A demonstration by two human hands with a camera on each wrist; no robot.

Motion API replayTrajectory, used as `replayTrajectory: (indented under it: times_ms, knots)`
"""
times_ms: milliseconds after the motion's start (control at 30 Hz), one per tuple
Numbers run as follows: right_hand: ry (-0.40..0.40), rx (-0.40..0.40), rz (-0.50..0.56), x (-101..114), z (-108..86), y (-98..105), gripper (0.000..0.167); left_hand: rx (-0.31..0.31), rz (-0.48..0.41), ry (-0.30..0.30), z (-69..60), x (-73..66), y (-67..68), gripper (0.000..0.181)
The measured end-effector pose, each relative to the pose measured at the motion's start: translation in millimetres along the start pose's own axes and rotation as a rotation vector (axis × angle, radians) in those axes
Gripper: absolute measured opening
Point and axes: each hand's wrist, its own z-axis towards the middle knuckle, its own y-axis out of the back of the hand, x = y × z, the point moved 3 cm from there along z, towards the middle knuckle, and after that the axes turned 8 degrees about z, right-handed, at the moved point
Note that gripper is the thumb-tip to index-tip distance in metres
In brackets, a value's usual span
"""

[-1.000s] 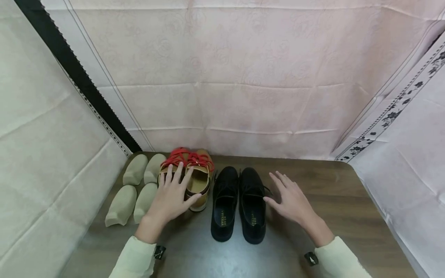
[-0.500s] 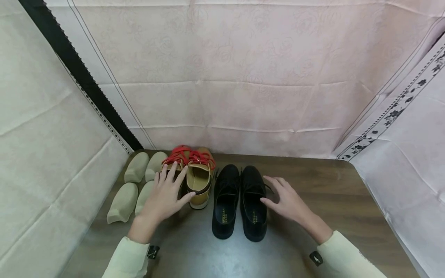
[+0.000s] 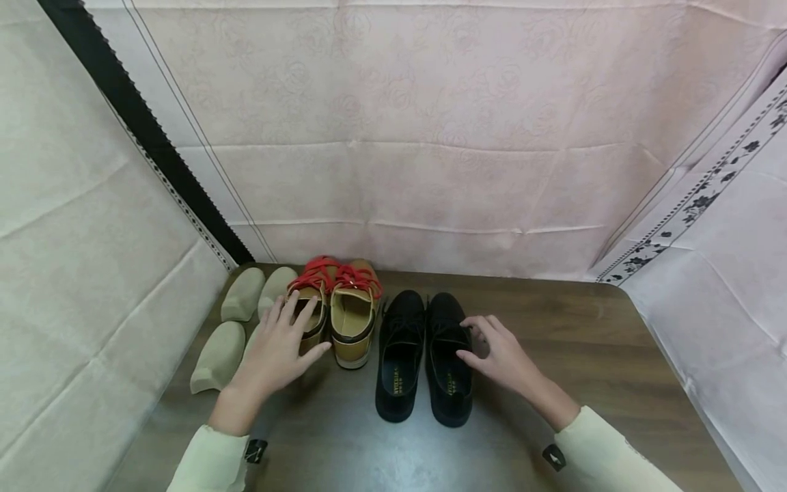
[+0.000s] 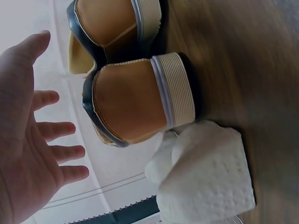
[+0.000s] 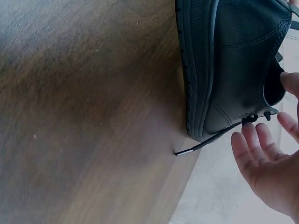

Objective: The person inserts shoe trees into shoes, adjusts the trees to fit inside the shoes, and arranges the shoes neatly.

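My left hand [image 3: 273, 352] hovers with spread fingers over the pale moulded shoe inserts [image 3: 217, 359] and the left brown shoe [image 3: 313, 316]. In the left wrist view its palm [image 4: 23, 149] is bare, apart from the brown shoe heel [image 4: 128, 100]. My right hand [image 3: 504, 362] is at the right black shoe [image 3: 451, 389], fingers loosely bent. The right wrist view puts its thumb [image 5: 290, 83] at the shoe opening and its fingertips near the black lace [image 5: 212, 139]; whether they touch is unclear. The left black shoe [image 3: 396, 389] stands alongside.
The right brown shoe [image 3: 352, 318], red-laced like its mate, stands left of the black pair. Several pale inserts lie at the far left. Pale patterned cloth [image 3: 430, 137] hangs behind the wooden surface [image 3: 553, 307], with more cloth at both sides.
My left hand has drawn left and down, away from the brown shoes toward the inserts. My right hand has moved in to the right black shoe, its fingers bending more. The shoes stay put.
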Motion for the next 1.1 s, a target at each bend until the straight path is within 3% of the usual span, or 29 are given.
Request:
replayTrajectory:
  times_ms: [367, 900, 1100]
  knots:
    - [0.109, -0.08, 0.022, 0.6, 2.3, -4.0, 0.036, -0.067, -0.03, 0.029, -12.8, 20.2, 0.4, 0.088]
    - [0.102, -0.078, 0.1, -7.1, 2.6, -1.5, 0.033, -0.046, -0.042, 0.153, -28.1, 47.5, 5.0, 0.087]
    - [0.094, -0.065, 0.107, -8.8, 3.0, -1.1, 0.031, -0.009, -0.057, 0.19, -37.1, 55.5, 0.7, 0.086]
